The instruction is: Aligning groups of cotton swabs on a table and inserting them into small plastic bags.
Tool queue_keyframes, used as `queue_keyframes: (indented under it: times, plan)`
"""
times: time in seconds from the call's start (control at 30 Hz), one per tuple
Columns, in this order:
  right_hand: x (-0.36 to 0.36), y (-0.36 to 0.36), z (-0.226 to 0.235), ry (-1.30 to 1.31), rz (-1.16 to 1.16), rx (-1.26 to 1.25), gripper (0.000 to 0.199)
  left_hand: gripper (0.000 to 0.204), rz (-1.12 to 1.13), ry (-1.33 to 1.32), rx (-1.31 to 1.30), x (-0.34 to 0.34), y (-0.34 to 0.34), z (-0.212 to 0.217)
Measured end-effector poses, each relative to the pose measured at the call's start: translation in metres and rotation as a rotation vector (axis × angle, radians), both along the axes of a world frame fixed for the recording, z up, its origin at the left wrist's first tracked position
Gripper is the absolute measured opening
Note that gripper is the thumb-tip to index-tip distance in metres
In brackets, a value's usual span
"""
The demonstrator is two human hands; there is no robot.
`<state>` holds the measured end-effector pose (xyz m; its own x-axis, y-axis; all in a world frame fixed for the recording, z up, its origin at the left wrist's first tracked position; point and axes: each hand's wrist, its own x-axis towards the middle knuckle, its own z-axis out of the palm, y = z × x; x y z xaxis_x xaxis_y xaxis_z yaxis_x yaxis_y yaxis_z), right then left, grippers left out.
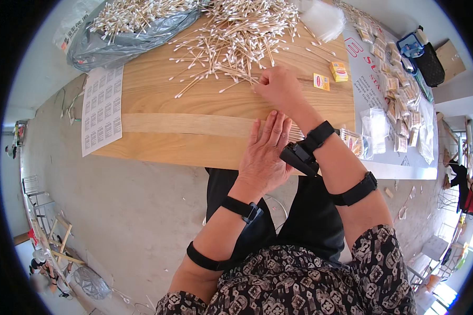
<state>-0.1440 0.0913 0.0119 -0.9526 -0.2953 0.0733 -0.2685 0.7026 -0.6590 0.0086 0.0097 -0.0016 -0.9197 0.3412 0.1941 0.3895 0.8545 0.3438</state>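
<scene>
A big loose pile of cotton swabs (247,37) with wooden sticks and white tips covers the far middle of the wooden table (184,149). My right hand (283,90) is closed at the near edge of that pile, its fingertips against the ends of some swabs; what they grip is hidden. Closer to me, my left hand (266,152) lies with fingers stretched out over the front edge of the table. A small row of swabs (296,133) sits just right of its fingers, partly covered by my right wrist.
A grey plastic bag (97,52) of swabs stands far left, above a printed sheet (102,107) overhanging the edge. Two small yellow boxes (330,76) lie right of the pile. Packed swab bags (402,100) and clear bags (374,128) cover the right side. A black case (432,65) lies beyond.
</scene>
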Motion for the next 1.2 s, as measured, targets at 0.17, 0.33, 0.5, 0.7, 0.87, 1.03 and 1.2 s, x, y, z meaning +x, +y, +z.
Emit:
queue_keyframes:
  times: [0.17, 0.33, 0.5, 0.7, 0.87, 1.03, 1.2]
  plan:
    - [-0.009, -0.008, -0.011, 0.241, 0.041, 0.154, 0.017, 0.081, -0.023, -0.079, -0.045, -0.001, 0.002, 0.003]
    - [-0.025, 0.021, 0.011, -0.685, -0.094, -0.506, 0.015, 0.082, -0.01, -0.069, 0.021, 0.001, 0.002, 0.007]
    - [-0.014, 0.054, 0.015, -0.533, 0.036, -0.146, 0.015, 0.084, -0.004, -0.023, 0.034, 0.001, 0.002, 0.002]
    - [0.021, 0.081, 0.016, -0.046, 0.258, 0.151, 0.013, 0.085, -0.006, -0.022, 0.049, 0.001, 0.002, 0.005]
    - [0.032, 0.086, 0.016, 0.003, 0.324, 0.187, 0.015, 0.082, 0.006, -0.005, 0.095, 0.0, 0.002, 0.007]
    - [0.039, 0.086, 0.019, 0.018, 0.293, 0.21, 0.015, 0.063, 0.246, 0.097, 0.547, -0.014, -0.012, -0.001]
    - [0.041, 0.089, 0.015, 0.025, 0.264, 0.167, 0.015, 0.022, 0.219, 0.109, 0.268, -0.054, -0.02, 0.015]
